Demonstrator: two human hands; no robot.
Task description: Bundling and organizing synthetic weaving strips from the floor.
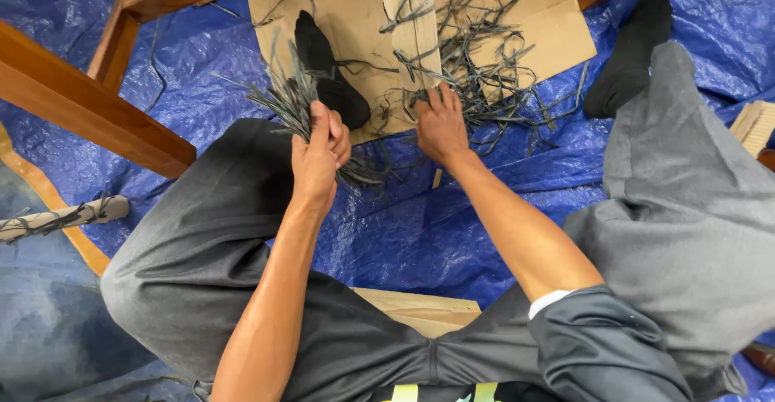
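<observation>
Seated on the blue tarpaulin (420,232), my left hand (319,156) grips a gathered bundle of dark strips (286,99) beside the cardboard sheet (347,6); my right hand (440,123), fingers spread, reaches into the loose strips (484,63) still scattered across that cardboard.

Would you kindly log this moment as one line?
left hand: grips strip bundle | right hand: on loose strips | under: cardboard

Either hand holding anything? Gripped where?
The left hand is closed around a bunch of dark strips near its lower end. The right hand rests spread on the loose strips, holding nothing.
</observation>
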